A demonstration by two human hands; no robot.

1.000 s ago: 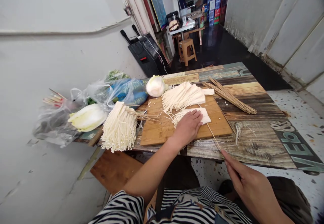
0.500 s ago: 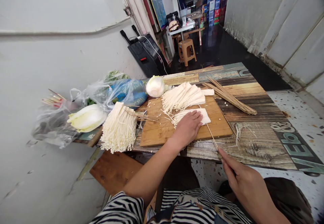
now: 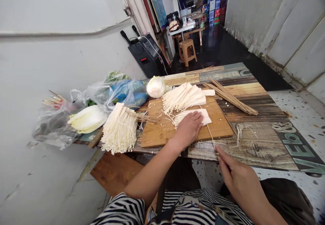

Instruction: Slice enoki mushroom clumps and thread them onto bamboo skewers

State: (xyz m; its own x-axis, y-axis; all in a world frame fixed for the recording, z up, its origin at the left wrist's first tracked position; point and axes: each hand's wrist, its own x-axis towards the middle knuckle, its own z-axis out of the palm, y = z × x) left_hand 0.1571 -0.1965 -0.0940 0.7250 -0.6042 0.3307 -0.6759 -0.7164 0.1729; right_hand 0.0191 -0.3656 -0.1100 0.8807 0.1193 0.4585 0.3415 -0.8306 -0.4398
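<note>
My left hand (image 3: 189,129) lies flat over a thin slab of enoki mushrooms (image 3: 206,116) near the front of the wooden cutting board (image 3: 162,137). Between the thumb and fingers of my right hand (image 3: 232,169) is a thin skewer (image 3: 211,133), whose far end meets the slab's lower edge; its tip cannot be seen. Behind my left hand, more enoki slabs (image 3: 185,96) overlap on the board. Left of the board, a pile of skewered enoki (image 3: 119,128) has its sticks reaching over the board's edge.
A bundle of bare skewers (image 3: 231,98) lies on the patterned table (image 3: 261,143) at the right. Behind the board is a round white cabbage (image 3: 155,87). Another cabbage (image 3: 87,118) and plastic bags (image 3: 122,91) are at the left, by the wall.
My right hand has moved slightly left and up toward the board with the skewer. The left hand has stayed on the slab.
</note>
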